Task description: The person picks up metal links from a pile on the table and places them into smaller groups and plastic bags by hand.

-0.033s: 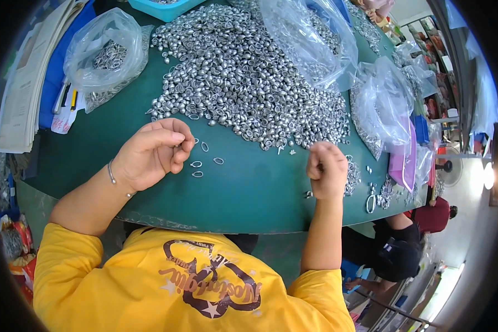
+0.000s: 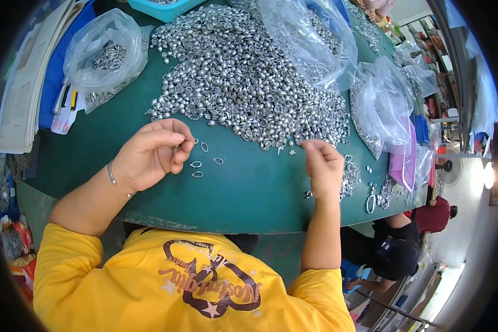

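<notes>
1. Fingers of your left hand (image 2: 152, 152) are curled inward, thumb tip close to the index finger. Whether they pinch a piece: cannot tell at this size.
2. Your right hand (image 2: 325, 169) has its fingers bent, thumb and index drawn together and pointing leftward. No piece can be made out there; grip cannot be confirmed.
3. Silver pile (image 2: 227, 72) of small rounded pieces lies beyond both sets of fingers on the green table (image 2: 249, 193). Its near edge is just ahead of your right fingertips, which look the nearer of the two.
4. Loose rings (image 2: 197, 164) lie just right of your left fingers, that hand clearly nearer. Long axes: the two closest to your body run side to side; the farthest points mostly away from you.
5. Ring heap (image 2: 349, 177) sits just right of your right fingers, partly hidden by the hand.
6. Clear bag (image 2: 108, 44) of metal pieces: well ahead and left of your left fingers.
7. Writing: decorative lettering, upside down in view, on your yellow shirt (image 2: 144, 276), nearer your body than either hand's fingers. None legible on the silver pieces.
</notes>
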`<act>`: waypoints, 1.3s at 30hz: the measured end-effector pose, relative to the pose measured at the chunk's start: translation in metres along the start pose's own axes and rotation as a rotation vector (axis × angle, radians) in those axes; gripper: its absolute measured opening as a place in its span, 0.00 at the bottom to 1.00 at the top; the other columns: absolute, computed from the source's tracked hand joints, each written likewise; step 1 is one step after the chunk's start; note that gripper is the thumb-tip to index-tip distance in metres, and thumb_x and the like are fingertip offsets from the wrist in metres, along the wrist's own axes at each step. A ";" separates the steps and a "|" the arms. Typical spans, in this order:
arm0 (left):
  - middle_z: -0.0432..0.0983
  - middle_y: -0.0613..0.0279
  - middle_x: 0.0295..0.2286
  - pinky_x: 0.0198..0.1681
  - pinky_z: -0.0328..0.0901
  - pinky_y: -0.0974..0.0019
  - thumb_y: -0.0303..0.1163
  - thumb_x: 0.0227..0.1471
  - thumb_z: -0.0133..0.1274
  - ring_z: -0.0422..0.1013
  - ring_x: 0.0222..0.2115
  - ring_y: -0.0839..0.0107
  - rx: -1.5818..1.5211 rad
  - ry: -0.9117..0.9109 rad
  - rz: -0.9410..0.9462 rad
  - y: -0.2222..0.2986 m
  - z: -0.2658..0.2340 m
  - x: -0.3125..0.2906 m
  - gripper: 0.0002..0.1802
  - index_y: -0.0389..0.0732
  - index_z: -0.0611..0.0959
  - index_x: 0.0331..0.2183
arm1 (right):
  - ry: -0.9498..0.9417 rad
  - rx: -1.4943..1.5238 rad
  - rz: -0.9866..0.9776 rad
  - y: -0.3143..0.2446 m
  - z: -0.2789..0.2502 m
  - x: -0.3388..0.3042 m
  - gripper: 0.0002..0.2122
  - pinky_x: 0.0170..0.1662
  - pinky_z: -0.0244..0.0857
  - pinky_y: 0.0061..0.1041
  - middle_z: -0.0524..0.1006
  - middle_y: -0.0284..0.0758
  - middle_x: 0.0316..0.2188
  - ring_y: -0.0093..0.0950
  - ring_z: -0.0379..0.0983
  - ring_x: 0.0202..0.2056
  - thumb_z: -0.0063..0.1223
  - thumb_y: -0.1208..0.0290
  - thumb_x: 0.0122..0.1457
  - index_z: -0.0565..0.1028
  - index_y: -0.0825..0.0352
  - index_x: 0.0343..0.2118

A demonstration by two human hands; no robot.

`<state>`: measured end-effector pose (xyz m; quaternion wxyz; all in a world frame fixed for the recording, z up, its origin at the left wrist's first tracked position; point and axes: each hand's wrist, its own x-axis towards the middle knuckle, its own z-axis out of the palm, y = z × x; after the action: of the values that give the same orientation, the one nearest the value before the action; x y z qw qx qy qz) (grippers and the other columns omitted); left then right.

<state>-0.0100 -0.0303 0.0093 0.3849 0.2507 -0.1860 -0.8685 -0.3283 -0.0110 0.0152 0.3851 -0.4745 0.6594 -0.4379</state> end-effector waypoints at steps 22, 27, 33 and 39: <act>0.71 0.59 0.26 0.21 0.62 0.75 0.26 0.48 0.45 0.66 0.21 0.76 0.045 0.026 0.047 0.002 0.001 -0.001 0.06 0.37 0.75 0.30 | -0.169 0.007 -0.026 -0.007 0.038 -0.005 0.03 0.15 0.53 0.20 0.70 0.30 0.14 0.22 0.62 0.13 0.53 0.76 0.51 0.75 0.70 0.26; 0.70 0.59 0.26 0.21 0.63 0.74 0.25 0.48 0.45 0.66 0.21 0.76 0.050 0.029 0.045 0.001 0.000 0.001 0.06 0.36 0.75 0.30 | -0.580 1.056 0.531 -0.009 0.018 0.002 0.06 0.14 0.38 0.12 0.53 0.21 0.12 0.13 0.46 0.12 0.45 0.73 0.58 0.71 0.70 0.30; 0.72 0.62 0.23 0.22 0.64 0.74 0.25 0.50 0.44 0.68 0.21 0.77 -0.009 0.038 0.068 0.008 0.004 -0.006 0.06 0.36 0.76 0.29 | -0.606 1.160 0.553 -0.015 0.022 -0.003 0.05 0.16 0.41 0.13 0.54 0.22 0.14 0.13 0.48 0.14 0.43 0.74 0.58 0.70 0.67 0.29; 0.68 0.67 0.22 0.20 0.56 0.79 0.24 0.47 0.50 0.61 0.20 0.82 0.467 0.242 0.394 0.041 0.000 -0.015 0.05 0.36 0.75 0.30 | -0.703 1.220 0.426 -0.038 0.040 -0.012 0.08 0.18 0.49 0.14 0.58 0.32 0.19 0.18 0.53 0.17 0.41 0.70 0.54 0.63 0.67 0.23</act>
<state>0.0223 -0.0449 0.0343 0.4970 0.3926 -0.3779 -0.6753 -0.2772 -0.0144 0.0393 0.8462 -0.1498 0.2139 -0.4644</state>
